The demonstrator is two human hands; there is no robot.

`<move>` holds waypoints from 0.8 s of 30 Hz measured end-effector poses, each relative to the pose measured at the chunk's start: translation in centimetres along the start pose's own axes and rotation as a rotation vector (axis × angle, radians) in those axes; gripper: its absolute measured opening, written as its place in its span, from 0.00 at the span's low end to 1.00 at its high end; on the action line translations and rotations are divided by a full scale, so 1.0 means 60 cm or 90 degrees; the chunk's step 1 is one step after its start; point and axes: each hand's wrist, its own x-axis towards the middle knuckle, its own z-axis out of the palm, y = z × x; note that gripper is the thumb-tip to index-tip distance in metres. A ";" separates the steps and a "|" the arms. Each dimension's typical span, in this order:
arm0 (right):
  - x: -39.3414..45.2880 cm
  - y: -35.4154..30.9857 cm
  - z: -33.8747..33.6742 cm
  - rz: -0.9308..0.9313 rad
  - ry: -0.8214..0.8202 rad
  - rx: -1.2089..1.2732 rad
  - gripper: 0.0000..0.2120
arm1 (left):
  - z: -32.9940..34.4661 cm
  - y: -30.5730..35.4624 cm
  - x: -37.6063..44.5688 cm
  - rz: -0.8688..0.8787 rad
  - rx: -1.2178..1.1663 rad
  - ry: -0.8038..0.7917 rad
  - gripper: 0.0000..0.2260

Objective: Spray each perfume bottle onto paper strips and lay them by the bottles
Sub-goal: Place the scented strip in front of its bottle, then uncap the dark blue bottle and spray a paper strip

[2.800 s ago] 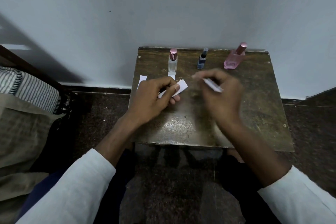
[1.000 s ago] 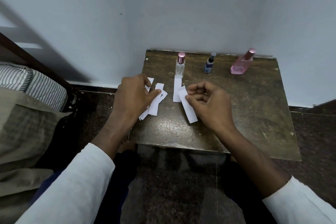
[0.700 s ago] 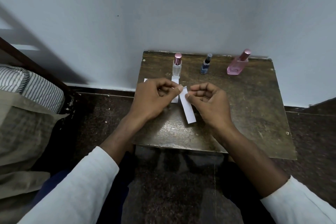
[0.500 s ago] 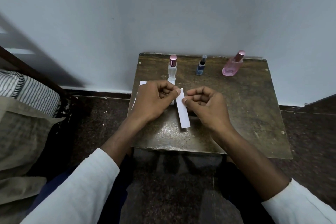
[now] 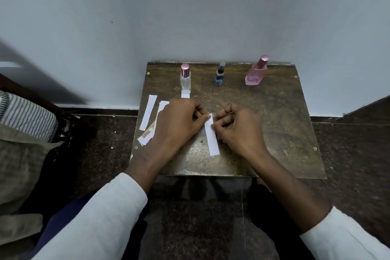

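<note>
We are looking down at a small, worn wooden table (image 5: 263, 124) pushed against a pale wall (image 5: 190, 10), with both our hands working over its middle. Our left hand (image 5: 179, 120) is curling its fingers and pinching the far left edge of a white paper strip (image 5: 212, 136) between thumb and forefinger, while our right hand (image 5: 238, 126) is pinching the strip's right edge a little lower, its fingers curled too. The strip is pointing back toward us, and we cannot tell whether its near end is touching the tabletop. Along the far edge of the table three bottles are standing upright and well apart: a clear bottle (image 5: 185, 81) with a pink cap on the left, a small blue bottle (image 5: 219, 75) with a dark cap in the middle, and a pink bottle (image 5: 255, 73) with a pink cap on the right. Another strip (image 5: 185, 95) is lying just in front of the clear bottle, its near end hidden under our left hand. Near the table's left edge a single strip (image 5: 148, 112) is lying flat, and beside it a loose pile of strips (image 5: 147, 137) is partly hidden by our left wrist. We are wearing white sleeves (image 5: 101, 217). On the far left striped cloth (image 5: 27, 116) is lying over beige fabric, above a dark speckled floor (image 5: 348, 154).
</note>
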 end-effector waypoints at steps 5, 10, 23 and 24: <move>-0.001 0.002 -0.011 -0.009 0.009 -0.020 0.09 | 0.006 0.002 0.001 0.000 -0.018 -0.006 0.07; 0.011 -0.015 -0.027 -0.112 0.167 -0.047 0.10 | 0.002 0.005 0.003 -0.011 -0.085 0.066 0.08; 0.116 -0.047 -0.004 -0.154 0.224 -0.059 0.22 | 0.019 0.021 0.021 0.030 -0.113 0.111 0.06; 0.119 -0.049 -0.003 -0.154 0.227 -0.046 0.20 | 0.021 0.022 0.022 0.033 -0.109 0.105 0.06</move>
